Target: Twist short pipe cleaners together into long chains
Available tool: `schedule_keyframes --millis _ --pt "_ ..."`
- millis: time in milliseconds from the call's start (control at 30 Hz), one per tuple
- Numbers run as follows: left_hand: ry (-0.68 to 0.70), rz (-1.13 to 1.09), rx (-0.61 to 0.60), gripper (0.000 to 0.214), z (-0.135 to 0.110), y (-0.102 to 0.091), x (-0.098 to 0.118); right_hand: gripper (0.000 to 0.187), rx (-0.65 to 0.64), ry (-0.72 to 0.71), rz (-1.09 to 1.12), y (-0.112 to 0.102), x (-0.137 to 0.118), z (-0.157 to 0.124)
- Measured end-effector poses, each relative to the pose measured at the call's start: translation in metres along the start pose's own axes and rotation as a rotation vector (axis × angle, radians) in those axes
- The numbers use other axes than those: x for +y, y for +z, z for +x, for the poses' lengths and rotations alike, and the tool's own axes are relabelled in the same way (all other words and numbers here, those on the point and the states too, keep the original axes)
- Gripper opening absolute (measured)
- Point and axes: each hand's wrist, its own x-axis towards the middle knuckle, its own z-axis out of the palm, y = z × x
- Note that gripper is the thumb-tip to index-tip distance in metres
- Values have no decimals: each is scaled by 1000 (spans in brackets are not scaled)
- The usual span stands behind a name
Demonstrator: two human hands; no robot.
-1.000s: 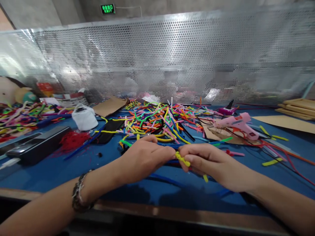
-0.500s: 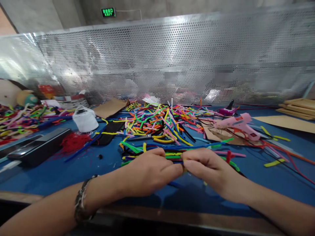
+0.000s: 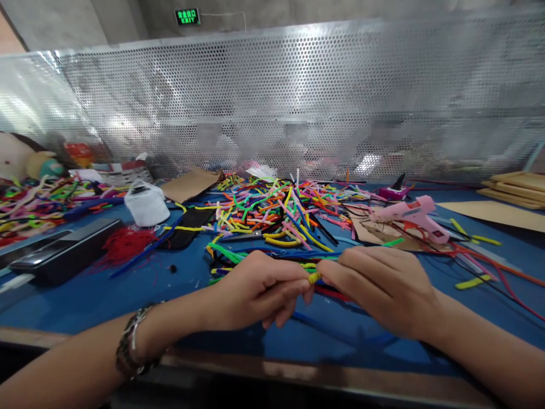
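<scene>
**A fuzzy, bendy yellow pipe cleaner (image 3: 314, 278) in a fingertip pinch**

The yellow pipe cleaner sits in the middle of the scene, over the near part of the blue table (image 3: 72, 307), and only a short, coiled-looking bit of it shows. The left hand (image 3: 259, 289) has its thumb and forefinger clamped on the left end, with the other fingers curled loosely below. The right hand (image 3: 389, 287) has its fingers bent and gathered, their tips closed on the right end; its thumb is hidden, so how it presses from beneath I cannot tell.

It should weigh next to nothing. The fuzz ought to feel soft and give decent grip, while a thin wire core, if it has one, would bend easily and keep its shape. Slipping seems a small worry; flattening the coil or kinking the wire seems a bigger one. The best hold is probably a light pinch at each end, close to the coil, leaving the middle unsquashed. A cut wire tip could prick, so the pads of the fingers should stay off the very ends.

Just beyond the hands lies a row of loose stems (image 3: 227, 252), and farther off a mixed heap (image 3: 255, 207) of similar ones. A pink glue gun (image 3: 411, 216) lies to the far right.
</scene>
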Motion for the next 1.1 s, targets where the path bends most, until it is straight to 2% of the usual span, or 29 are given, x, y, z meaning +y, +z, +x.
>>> schedule_keyframes --millis 67,133,200,267,300,367,433,533,633,700,733,800,900,967,1033,1100 --pt "156 395 90 31 0 -3 -2 22 -75 128 200 4 -2 2" --pt "291 718 157 36 -1 -6 -3 22 -166 291 524 8 -5 3" --pt "366 883 193 38 -2 -8 -2 24 -262 468 870 9 -8 3" --pt "382 885 192 38 -3 -9 -1 26 -313 580 1086 9 -10 4" --pt "359 816 165 37 -4 -10 0 25 -317 583 1118 8 -10 4" --pt "264 536 71 34 -4 -11 -1 18 -280 486 1047 6 -9 4" --pt "107 158 -41 31 -5 -11 -3 13 -253 338 879 5 -6 3" --pt "-153 -323 -144 30 -4 -11 -4 19 -255 200 607 4 -1 0" --pt "-301 -562 -190 31 -3 -9 -4 23 -273 152 469 5 2 -4" --pt "-293 -551 -198 31 -2 -7 -4 21 -245 140 495 6 2 -5" --pt "-252 -477 -195 30 -2 -6 -4 19 -226 147 540 6 1 -4" --pt "-92 -163 -161 31 -2 -5 -2 19 -198 217 676 7 -4 -2" --pt "249 546 -22 38 -3 -3 4 32 -272 480 929 9 -12 3" --pt "443 925 89 39 -4 -2 8 36 -335 638 1054 10 -15 6" --pt "510 1053 166 38 -5 -1 9 37 -353 689 1072 10 -15 6" --pt "423 923 182 39 -5 0 8 30 -296 623 928 10 -12 5"
